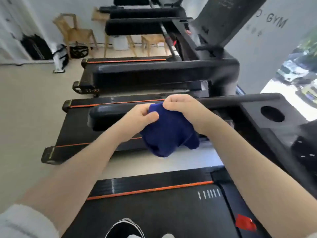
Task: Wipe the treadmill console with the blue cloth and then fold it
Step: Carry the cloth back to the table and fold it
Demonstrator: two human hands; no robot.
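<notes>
A dark blue cloth point(169, 133) hangs bunched between both my hands, in the air above the treadmill deck. My left hand point(137, 121) pinches its upper left edge with thumb and fingers. Its top right part is gripped by my right hand point(184, 111), fingers curled over it. The treadmill console point(267, 127) is the black panel to the right, with a round cup hole point(272, 113). The cloth's lower part droops in two lobes, clear of the console.
A black handrail point(109, 115) runs behind my left hand. Further treadmills point(154, 73) stand in a row beyond. Wooden chairs point(75, 33) and bags point(36, 47) sit by the far wall. My shoe point(124, 228) stands on the belt point(163, 213) below.
</notes>
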